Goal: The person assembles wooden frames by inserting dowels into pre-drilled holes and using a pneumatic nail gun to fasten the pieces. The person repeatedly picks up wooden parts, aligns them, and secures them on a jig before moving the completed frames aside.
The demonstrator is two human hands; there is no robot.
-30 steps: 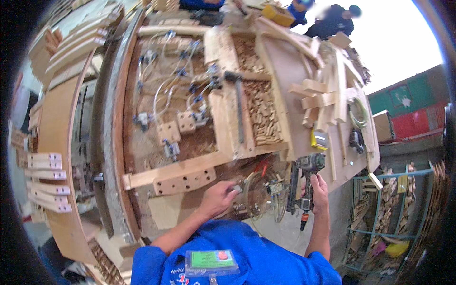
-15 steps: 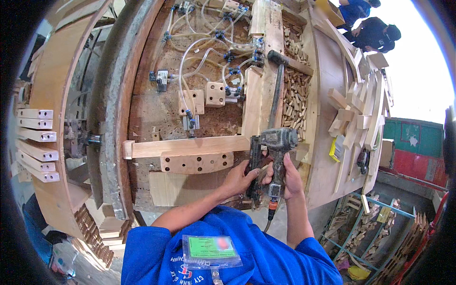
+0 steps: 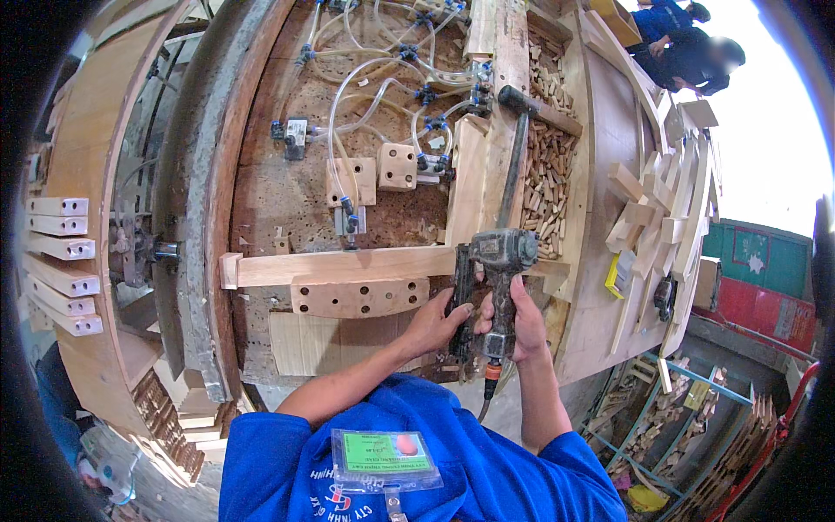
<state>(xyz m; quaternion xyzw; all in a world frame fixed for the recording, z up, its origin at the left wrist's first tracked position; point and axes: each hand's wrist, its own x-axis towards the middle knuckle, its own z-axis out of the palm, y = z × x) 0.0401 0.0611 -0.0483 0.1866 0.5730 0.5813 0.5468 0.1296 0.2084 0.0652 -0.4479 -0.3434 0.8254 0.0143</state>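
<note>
A dark, worn pneumatic nail gun (image 3: 504, 252) is in both my hands, its head over the right end of a pale wooden rail (image 3: 348, 267). My right hand (image 3: 528, 324) is closed round its handle, with the orange-collared air hose (image 3: 492, 372) below. My left hand (image 3: 433, 325) grips the magazine (image 3: 461, 304) along the gun's left side, thumb on top and its other fingers partly hidden. Below the rail sits a curved wooden block (image 3: 360, 298) with several dark holes. An upright wooden piece (image 3: 465, 183) meets the rail near the gun.
Clear air tubes (image 3: 370, 65) with blue fittings cross the bench. A hammer (image 3: 516, 161) lies beyond the gun, beside a trough of small wood pieces (image 3: 548, 165). Drilled wooden bars (image 3: 63, 249) rest at left, loose wood pieces (image 3: 648, 200) at right. Two people (image 3: 687, 56) are at the far right.
The view has shifted slightly, so the bench sits a little differently in the picture. Both hands keep their hold on the nail gun, over the same end of the rail.
</note>
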